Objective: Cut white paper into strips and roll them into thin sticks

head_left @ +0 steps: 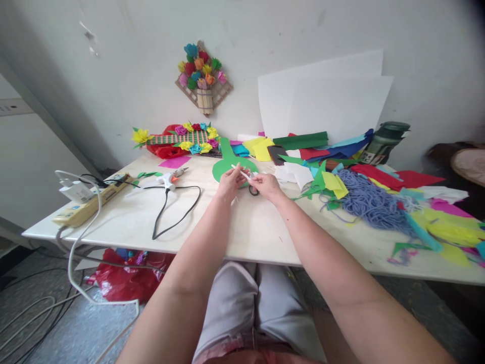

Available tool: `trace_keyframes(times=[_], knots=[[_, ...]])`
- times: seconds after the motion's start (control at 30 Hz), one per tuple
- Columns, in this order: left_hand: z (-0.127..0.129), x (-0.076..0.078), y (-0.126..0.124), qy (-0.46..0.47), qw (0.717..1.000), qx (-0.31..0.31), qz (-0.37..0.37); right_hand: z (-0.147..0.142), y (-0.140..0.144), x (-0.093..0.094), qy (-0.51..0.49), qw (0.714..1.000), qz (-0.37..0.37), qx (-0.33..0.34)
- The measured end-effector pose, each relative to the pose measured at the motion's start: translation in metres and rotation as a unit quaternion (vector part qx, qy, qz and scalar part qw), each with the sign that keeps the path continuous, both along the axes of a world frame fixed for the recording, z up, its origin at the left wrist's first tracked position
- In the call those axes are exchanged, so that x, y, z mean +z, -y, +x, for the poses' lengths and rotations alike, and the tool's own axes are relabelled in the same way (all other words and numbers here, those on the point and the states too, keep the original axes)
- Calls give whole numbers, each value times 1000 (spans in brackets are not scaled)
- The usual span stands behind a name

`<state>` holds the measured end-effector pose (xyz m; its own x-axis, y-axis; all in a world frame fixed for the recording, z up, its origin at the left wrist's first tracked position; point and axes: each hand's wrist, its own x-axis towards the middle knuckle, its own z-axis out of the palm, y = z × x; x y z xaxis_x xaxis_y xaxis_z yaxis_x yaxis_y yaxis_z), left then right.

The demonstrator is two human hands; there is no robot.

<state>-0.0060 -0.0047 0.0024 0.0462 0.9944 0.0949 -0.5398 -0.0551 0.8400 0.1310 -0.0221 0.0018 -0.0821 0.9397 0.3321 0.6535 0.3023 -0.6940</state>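
Over the middle of the white table [261, 237], two bare hands meet on a thin white strip [242, 174]. The left hand [230, 182] pinches its upper end between thumb and fingers; the right hand [266, 186] grasps the lower end in the same way. Whether the strip is rolled paper or a stick, I cannot tell. It slants just above a round green cutout [223, 170] with a long neck pointing toward the wall. A black loop [253, 191], like a scissors handle, shows beside the right fingertips.

To the left lie a glue gun [168, 180] with its black cord and a yellowish power strip [71, 215] with a white charger [77, 192] plugged in. Behind the glue gun, a flower-trimmed guitar shape [174, 139] lies near the wall. To the right are loose colored paper scraps, a heap of blue-purple yarn [371, 202] and a dark green bottle [382, 145], which leans.
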Motion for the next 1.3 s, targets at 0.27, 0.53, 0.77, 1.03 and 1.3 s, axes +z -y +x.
trace_keyframes(times=[0.27, 0.53, 0.77, 1.03, 1.3], knots=[[-2, -1, 2, -120, 991, 61, -4, 1, 0, 2, 28, 999, -3, -28], [-8, -3, -2, -104, 994, 32, 8, 2, 0, -2, -183, 976, -67, 97], [-11, -3, -2, -60, 998, -30, 13, 5, 8, 7, -294, 925, -171, 168], [-13, -2, -2, -58, 997, -46, 22, 7, 7, 4, -303, 914, -190, 192], [-15, -1, -2, -45, 999, -13, 16, 5, 9, 7, -297, 907, -222, 199]])
